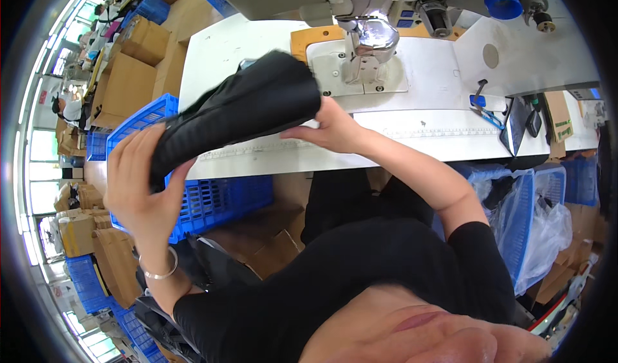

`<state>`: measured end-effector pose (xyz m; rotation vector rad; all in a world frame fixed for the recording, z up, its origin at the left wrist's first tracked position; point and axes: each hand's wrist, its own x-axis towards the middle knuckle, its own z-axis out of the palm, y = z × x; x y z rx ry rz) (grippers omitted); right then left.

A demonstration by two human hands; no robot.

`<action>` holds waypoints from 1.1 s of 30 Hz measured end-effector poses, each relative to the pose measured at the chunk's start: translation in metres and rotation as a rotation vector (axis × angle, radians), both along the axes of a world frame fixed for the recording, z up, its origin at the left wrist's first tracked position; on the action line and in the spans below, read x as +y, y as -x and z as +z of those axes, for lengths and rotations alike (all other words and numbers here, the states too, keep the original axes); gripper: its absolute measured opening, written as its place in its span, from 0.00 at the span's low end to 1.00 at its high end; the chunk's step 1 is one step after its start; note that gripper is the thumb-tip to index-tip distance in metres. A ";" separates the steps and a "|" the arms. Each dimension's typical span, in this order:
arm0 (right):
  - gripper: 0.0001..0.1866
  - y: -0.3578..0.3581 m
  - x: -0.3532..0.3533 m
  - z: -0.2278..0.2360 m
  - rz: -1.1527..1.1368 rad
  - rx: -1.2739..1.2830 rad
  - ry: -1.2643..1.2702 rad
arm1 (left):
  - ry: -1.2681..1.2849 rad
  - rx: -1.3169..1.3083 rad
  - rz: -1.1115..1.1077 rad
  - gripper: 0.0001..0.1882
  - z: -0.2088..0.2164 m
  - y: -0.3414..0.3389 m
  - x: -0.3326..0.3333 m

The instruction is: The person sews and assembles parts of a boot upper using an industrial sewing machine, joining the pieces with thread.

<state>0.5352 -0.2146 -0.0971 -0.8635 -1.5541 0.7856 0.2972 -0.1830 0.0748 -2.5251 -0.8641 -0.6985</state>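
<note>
A thick, black, folded piece, perhaps of fabric or leather [238, 102], is held up over the left part of the white sewing table [215, 51]. Its exact kind does not show, and motion smears part of it. My left hand [138, 173] grips its lower left end, fingers behind and thumb at the near side. At its right end, my right hand [331, 128] has the thumb below the edge, while most of its fingers are hidden behind the black piece. Just beyond my right hand stands the sewing machine's metal needle head [373, 38].
Blue crates [225, 202] stand below the table at left; another blue crate [524, 215] with clear plastic is at right. Blue-handled snips [487, 115] and a dark flat device [514, 128] lie at the table's right. Cardboard boxes [125, 89] are stacked far left.
</note>
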 end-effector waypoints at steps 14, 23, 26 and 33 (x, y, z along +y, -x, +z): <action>0.19 -0.014 -0.027 0.067 0.446 0.005 0.594 | 1.729 -0.021 -0.725 0.30 -0.058 -0.081 0.087; 0.16 -0.078 -0.031 0.048 -0.158 0.324 0.563 | 1.340 -0.058 -0.948 0.17 -0.091 -0.177 0.160; 0.13 -0.061 -0.034 0.044 -0.240 0.541 0.547 | 0.929 0.182 -0.515 0.14 -0.022 -0.133 0.165; 0.10 -0.060 -0.021 0.022 -0.375 0.677 0.288 | 0.456 0.597 -0.192 0.41 -0.011 -0.067 0.009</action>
